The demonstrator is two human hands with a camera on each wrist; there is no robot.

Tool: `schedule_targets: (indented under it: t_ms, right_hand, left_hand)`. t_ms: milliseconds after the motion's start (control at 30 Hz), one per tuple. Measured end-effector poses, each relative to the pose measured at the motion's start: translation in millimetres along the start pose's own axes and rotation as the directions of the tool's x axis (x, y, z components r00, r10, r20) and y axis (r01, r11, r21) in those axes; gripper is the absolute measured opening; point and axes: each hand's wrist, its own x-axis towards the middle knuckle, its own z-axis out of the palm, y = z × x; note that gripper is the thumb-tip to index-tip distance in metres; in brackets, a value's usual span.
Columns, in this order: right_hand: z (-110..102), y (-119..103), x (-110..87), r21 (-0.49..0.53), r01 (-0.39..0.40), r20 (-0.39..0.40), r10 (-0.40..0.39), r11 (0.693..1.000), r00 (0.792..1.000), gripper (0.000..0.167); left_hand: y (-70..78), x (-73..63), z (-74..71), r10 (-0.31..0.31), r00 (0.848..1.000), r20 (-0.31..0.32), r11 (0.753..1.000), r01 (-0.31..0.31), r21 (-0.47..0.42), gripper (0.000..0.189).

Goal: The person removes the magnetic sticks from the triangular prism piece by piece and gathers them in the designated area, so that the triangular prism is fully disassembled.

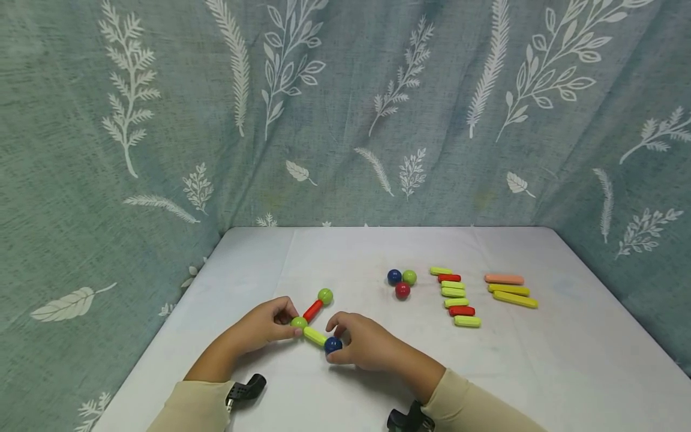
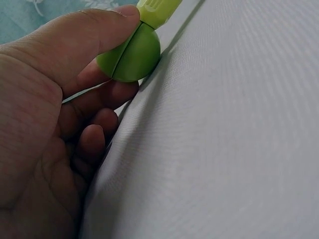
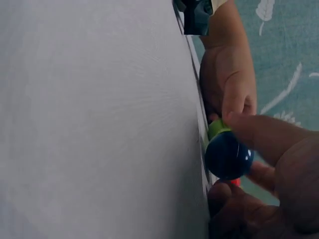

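My left hand (image 1: pixel 259 329) pinches a green ball (image 1: pixel 299 323) between thumb and fingers; a seam runs across that ball (image 2: pixel 133 56) in the left wrist view. From it a red rod (image 1: pixel 313 310) runs up to a second green ball (image 1: pixel 325 296). A yellow-green rod (image 1: pixel 314 336) runs from the held ball toward a dark blue ball (image 1: pixel 333 345). My right hand (image 1: pixel 369 343) has its thumb and fingers around the blue ball. In the right wrist view the blue ball (image 3: pixel 228 157) covers most of the rod behind it. These joined pieces lie low over the white table.
Blue (image 1: pixel 394 276), green (image 1: pixel 409 277) and red (image 1: pixel 402 290) balls sit together beyond my right hand. Right of them is a column of several short yellow-green and red rods (image 1: pixel 453 293). Farther right lie an orange rod (image 1: pixel 504 279) and two long yellow rods (image 1: pixel 515 299). Patterned curtain (image 1: pixel 345 120) surrounds the table (image 1: pixel 335 246).
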Motion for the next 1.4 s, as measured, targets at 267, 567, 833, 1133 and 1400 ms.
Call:
schedule_targets:
  t_ms: [267,567,833,1133,1400]
  right_hand:
    - [1.7,5.9,-0.3,0.006,0.02,-0.006,-0.02,1.0,1.0,0.025]
    - [-0.1,9.3,-1.3,0.085,0.024,-0.026,-0.022,0.996,0.999,0.021]
    - [1.5,10.9,1.1,0.1,0.022,-0.008,-0.021,0.995,1.0,0.02]
    - [0.0,13.6,0.4,0.125,0.006,-0.006,-0.005,0.992,1.0,0.022]
    - [-4.8,15.6,0.5,0.146,0.014,-0.002,-0.014,0.989,1.0,0.026]
  left_hand:
    - [-0.9,0.7,1.0,0.0,1.0,-0.002,1.0,0.0,-0.002,0.031]
    - [-1.2,-0.3,0.2,0.024,1.0,0.007,1.0,-0.024,0.002,0.03]
    - [1.7,-2.4,-2.0,0.022,1.0,0.021,1.0,-0.022,-0.01,0.029]
    - [3.9,-4.0,-1.8,0.018,1.0,0.02,1.0,-0.018,-0.015,0.029]
    - [3.7,-4.6,-1.4,0.017,1.0,0.017,1.0,-0.016,-0.011,0.029]
